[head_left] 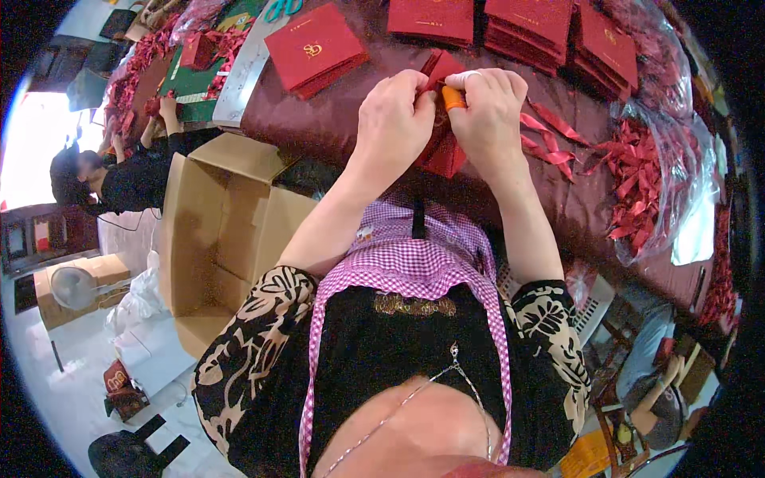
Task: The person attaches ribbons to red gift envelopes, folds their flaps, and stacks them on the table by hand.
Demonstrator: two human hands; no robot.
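Note:
Both hands meet over a narrow red card piece (443,158), perhaps a small gift bag or box, at the table's near edge. My left hand (394,119) is closed, its thumb and fingers pinched at the upper part of the piece. Beside it, my right hand (490,115) is closed too, pinching at the same spot. An orange finger cover (453,98) is on one digit of the right hand. Whether a ribbon end is between the fingertips is hidden. Loose red ribbons (550,135) lie just right of the right hand.
Stacks of flat red card pieces (527,33) with gold print line the table's far side; another stack (315,49) lies left. At right, red ribbons (637,179) spill from clear plastic. An open cardboard box (215,231) stands left. Beyond it, another person (119,179) works at a green mat.

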